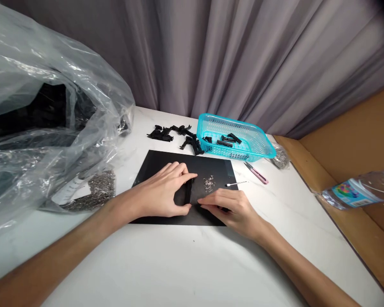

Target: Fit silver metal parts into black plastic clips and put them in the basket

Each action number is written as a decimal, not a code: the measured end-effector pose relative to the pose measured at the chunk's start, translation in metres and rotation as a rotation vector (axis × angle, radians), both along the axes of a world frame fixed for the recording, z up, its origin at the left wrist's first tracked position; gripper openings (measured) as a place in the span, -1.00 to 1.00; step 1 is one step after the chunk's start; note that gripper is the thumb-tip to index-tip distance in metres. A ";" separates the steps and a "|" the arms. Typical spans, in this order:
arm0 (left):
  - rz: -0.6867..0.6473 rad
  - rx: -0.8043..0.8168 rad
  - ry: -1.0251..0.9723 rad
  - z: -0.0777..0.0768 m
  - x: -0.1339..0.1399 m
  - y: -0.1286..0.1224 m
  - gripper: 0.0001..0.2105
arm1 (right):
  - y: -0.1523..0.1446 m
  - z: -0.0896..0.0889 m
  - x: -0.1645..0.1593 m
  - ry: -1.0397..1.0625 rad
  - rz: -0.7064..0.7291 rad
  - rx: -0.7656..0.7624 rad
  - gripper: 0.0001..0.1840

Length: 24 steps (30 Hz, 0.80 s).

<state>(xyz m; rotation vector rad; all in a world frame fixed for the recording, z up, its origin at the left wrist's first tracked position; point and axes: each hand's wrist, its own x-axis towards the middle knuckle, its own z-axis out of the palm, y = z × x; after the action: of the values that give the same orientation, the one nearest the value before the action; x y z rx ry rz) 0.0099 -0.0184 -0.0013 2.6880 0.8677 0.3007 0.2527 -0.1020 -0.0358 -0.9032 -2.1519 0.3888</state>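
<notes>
My left hand point(164, 192) grips a narrow black plastic part point(188, 192) between thumb and fingers, low over the black mat point(160, 160). Close to that part's near end, my right hand point(228, 207) has its thumb and index finger pinched together. Whatever sits in this pinch is too small or hidden to name. Between and beyond the hands, a loose pile of tiny metal pieces point(208, 183) is scattered on the mat. A thin white-and-black tool point(235, 184) lies at the mat's right edge.
A turquoise basket point(237, 121) holding several black parts stands behind the mat, with a heap of black plastic parts point(161, 133) left of it. A pink-handled cutter point(257, 172) lies to the right. Clear plastic bags point(96, 81), a bottle point(352, 194) and a cardboard box point(348, 132) flank the table.
</notes>
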 end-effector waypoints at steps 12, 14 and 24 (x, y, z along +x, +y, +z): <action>-0.009 -0.070 -0.051 -0.001 -0.001 0.002 -0.25 | 0.008 0.014 0.006 0.067 -0.049 -0.342 -0.85; -0.014 -0.071 -0.066 0.003 0.000 0.001 -0.31 | 0.008 0.017 0.009 0.020 -0.031 -0.322 -0.85; -0.056 -0.073 -0.144 0.010 0.004 -0.002 -0.59 | 0.013 0.026 0.019 0.097 -0.098 -0.359 -0.82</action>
<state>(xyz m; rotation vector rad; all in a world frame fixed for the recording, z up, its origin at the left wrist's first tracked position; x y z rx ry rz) 0.0143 -0.0205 0.0091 2.5822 0.7450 0.4345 0.2722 -0.0891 -0.0099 -1.1567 -1.9724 0.7697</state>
